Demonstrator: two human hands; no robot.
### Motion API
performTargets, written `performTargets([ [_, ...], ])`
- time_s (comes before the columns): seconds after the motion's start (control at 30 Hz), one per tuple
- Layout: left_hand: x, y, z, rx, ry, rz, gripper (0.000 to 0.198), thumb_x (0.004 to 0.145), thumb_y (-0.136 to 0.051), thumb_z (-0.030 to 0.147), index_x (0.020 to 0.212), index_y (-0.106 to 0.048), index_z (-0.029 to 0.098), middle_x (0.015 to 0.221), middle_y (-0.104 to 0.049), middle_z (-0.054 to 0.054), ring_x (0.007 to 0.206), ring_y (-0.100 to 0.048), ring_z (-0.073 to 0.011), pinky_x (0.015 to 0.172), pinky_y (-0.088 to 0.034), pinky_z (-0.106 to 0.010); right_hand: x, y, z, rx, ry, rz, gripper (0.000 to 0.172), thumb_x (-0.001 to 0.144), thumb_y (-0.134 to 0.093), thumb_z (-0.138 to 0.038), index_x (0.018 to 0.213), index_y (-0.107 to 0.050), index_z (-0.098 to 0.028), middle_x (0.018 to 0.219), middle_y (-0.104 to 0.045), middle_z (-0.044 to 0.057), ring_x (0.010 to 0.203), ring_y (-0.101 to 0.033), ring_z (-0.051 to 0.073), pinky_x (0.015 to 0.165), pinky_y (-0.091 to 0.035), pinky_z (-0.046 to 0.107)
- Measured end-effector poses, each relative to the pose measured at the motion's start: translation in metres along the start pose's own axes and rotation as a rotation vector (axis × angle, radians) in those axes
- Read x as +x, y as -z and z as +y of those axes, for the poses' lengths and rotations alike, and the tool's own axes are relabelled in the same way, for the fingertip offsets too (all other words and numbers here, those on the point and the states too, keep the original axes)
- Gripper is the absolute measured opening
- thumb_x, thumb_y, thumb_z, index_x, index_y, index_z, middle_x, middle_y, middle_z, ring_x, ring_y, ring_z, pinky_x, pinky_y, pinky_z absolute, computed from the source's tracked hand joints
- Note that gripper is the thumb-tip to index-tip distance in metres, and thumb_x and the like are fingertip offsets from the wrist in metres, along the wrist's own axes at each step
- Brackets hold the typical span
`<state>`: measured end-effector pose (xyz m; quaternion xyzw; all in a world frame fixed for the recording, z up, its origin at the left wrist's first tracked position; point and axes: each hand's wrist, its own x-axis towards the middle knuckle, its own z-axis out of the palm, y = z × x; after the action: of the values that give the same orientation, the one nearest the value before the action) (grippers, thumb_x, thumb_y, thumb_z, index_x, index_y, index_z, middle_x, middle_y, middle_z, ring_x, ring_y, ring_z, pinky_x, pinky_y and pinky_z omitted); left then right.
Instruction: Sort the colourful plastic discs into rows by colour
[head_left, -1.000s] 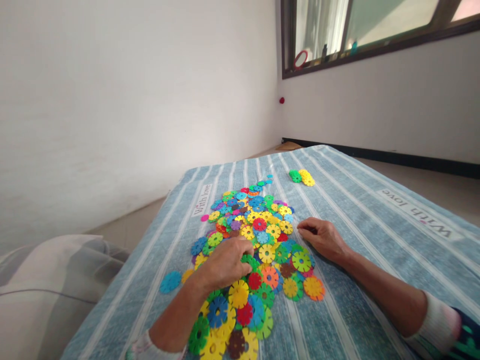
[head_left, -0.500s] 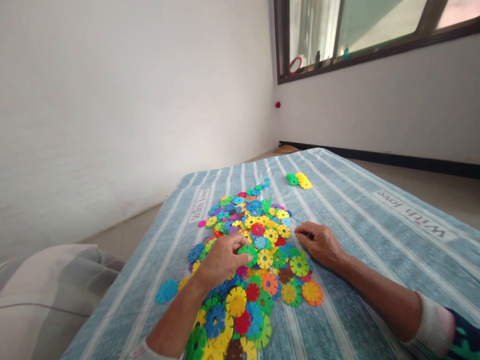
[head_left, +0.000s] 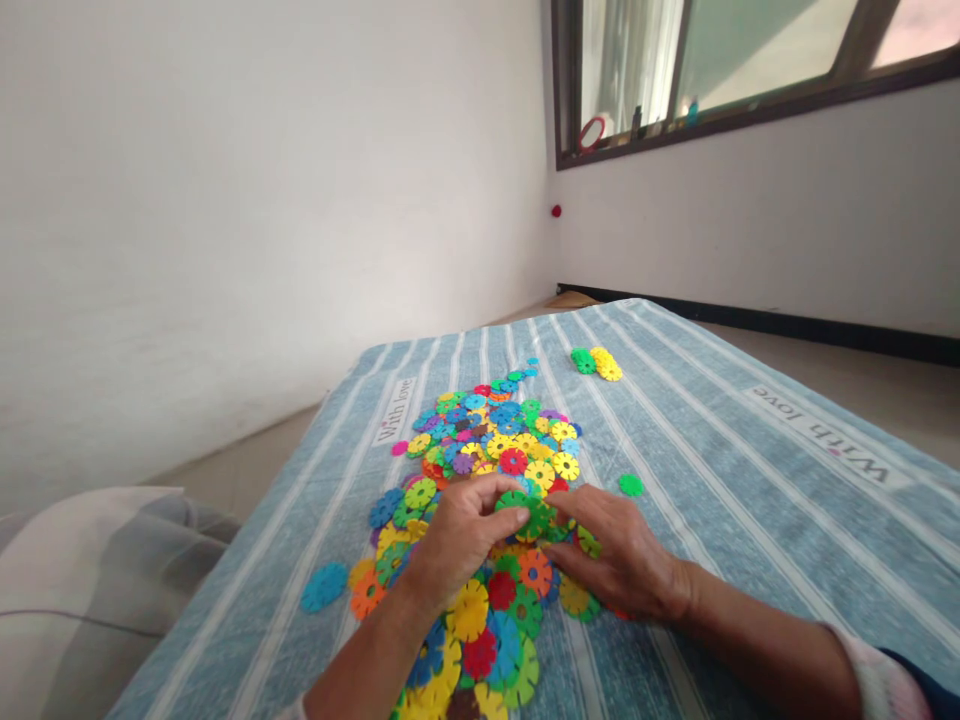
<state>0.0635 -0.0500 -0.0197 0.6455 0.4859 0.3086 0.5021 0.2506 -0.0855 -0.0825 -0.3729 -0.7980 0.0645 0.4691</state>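
Note:
My left hand pinches a green notched plastic disc between thumb and fingers, above a spread pile. Whether more than one disc is in that pinch is hard to make out. At the disc's right side is my right hand, its thumb and fingers apart and the fingertips close to the rim; I cannot tell if they touch it. Under both hands lies a pile of multicoloured notched discs. Just beyond my right hand, a lone green disc rests on the striped cloth.
A blue-and-white striped cloth covers the table. Farther back sit a green stack and a yellow stack of discs. A white wall rises at the left, and a window with a red-rimmed mirror is at the back right.
My right hand has moved left, from the cloth to the disc in my left hand, and its fingers have spread. A green disc now shows on the cloth where that hand was.

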Motion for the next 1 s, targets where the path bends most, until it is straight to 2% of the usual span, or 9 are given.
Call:
performTargets([
  [0.1, -0.003, -0.008, 0.0, -0.098, 0.018, -0.006, 0.02, 0.064, -0.068, 0.03, 0.081, -0.067, 0.018, 0.063, -0.06, 0.003, 0.058, -0.051, -0.0112, 0.055, -0.039, -0.022, -0.001, -0.004, -0.002, 0.144, -0.127, 0.027, 0.034, 0.084, -0.061, -0.029, 0.116, -0.056, -0.021, 0.077, -0.066, 0.003, 0.067, -0.061, 0.016, 0.064, -0.049, 0.029],
  [0.27, -0.004, -0.014, -0.005, -0.099, 0.028, -0.049, 0.016, 0.069, -0.065, 0.03, 0.078, -0.067, 0.018, 0.059, -0.057, 0.004, 0.052, -0.05, -0.0099, 0.052, -0.041, -0.023, 0.0, -0.009, -0.006, 0.541, -0.509, -0.017, 0.017, 0.083, -0.058, -0.027, 0.099, -0.061, -0.021, 0.058, -0.058, -0.005, 0.052, -0.06, 0.012, 0.053, -0.048, 0.025],
  [0.4, -0.002, -0.015, -0.008, -0.163, 0.064, -0.043, 0.018, 0.071, -0.064, 0.029, 0.084, -0.066, 0.018, 0.066, -0.062, 0.003, 0.052, -0.056, -0.0102, 0.053, -0.046, -0.023, 0.002, -0.011, -0.005, 0.791, -0.706, 0.029, 0.026, 0.078, -0.064, -0.037, 0.096, -0.058, -0.02, 0.051, -0.054, -0.007, 0.046, -0.06, 0.014, 0.048, -0.049, 0.026],
  [0.5, -0.001, -0.016, -0.01, -0.232, 0.061, -0.044, 0.02, 0.072, -0.064, 0.028, 0.089, -0.066, 0.018, 0.072, -0.064, 0.002, 0.062, -0.06, -0.0125, 0.058, -0.052, -0.025, 0.003, -0.01, -0.002, 0.807, -0.741, 0.058, 0.03, 0.075, -0.066, -0.04, 0.095, -0.058, -0.018, 0.05, -0.048, -0.009, 0.044, -0.057, 0.013, 0.046, -0.047, 0.025],
  [0.6, -0.001, -0.017, -0.011, -0.289, 0.056, -0.042, 0.024, 0.073, -0.063, 0.027, 0.094, -0.066, 0.017, 0.078, -0.067, 0.0, 0.07, -0.063, -0.015, 0.063, -0.055, -0.027, 0.004, -0.007, 0.003, 0.749, -0.717, 0.088, 0.026, 0.075, -0.066, -0.036, 0.092, -0.061, -0.017, 0.05, -0.041, -0.009, 0.043, -0.045, 0.007, 0.043, -0.035, 0.02],
  [0.67, -0.002, -0.018, -0.01, -0.319, 0.06, -0.031, 0.025, 0.074, -0.062, 0.027, 0.097, -0.066, 0.017, 0.083, -0.068, -0.002, 0.072, -0.064, -0.0153, 0.065, -0.055, -0.027, 0.004, -0.006, 0.006, 0.722, -0.702, 0.117, 0.024, 0.074, -0.067, -0.034, 0.09, -0.063, -0.016, 0.051, -0.038, -0.009, 0.044, -0.037, 0.005, 0.042, -0.028, 0.019],
  [0.77, -0.003, -0.019, -0.008, -0.349, 0.08, 0.003, 0.028, 0.075, -0.062, 0.025, 0.102, -0.064, 0.016, 0.087, -0.069, -0.003, 0.07, -0.065, -0.0144, 0.068, -0.056, -0.028, 0.004, -0.006, 0.011, 0.733, -0.711, 0.149, 0.024, 0.074, -0.067, -0.034, 0.09, -0.063, -0.016, 0.052, -0.037, -0.009, 0.046, -0.033, 0.005, 0.043, -0.024, 0.019],
  [0.9, -0.004, -0.021, -0.007, -0.355, 0.09, 0.021, 0.032, 0.077, -0.06, 0.024, 0.108, -0.062, 0.015, 0.091, -0.07, -0.004, 0.069, -0.066, -0.0145, 0.071, -0.055, -0.029, 0.003, -0.006, 0.008, 0.806, -0.723, 0.119, 0.027, 0.075, -0.069, -0.036, 0.093, -0.062, -0.017, 0.052, -0.04, -0.009, 0.045, -0.038, 0.005, 0.042, -0.028, 0.018],
  [1.0, -0.004, -0.023, -0.008, -0.333, 0.047, 0.0, 0.029, 0.078, -0.059, 0.024, 0.105, -0.064, 0.016, 0.096, -0.07, -0.004, 0.078, -0.067, -0.0165, 0.072, -0.055, -0.028, 0.002, -0.007, 0.002, 0.914, -0.727, 0.049, 0.033, 0.075, -0.069, -0.04, 0.096, -0.059, -0.017, 0.051, -0.046, -0.009, 0.045, -0.05, 0.008, 0.046, -0.042, 0.021],
])
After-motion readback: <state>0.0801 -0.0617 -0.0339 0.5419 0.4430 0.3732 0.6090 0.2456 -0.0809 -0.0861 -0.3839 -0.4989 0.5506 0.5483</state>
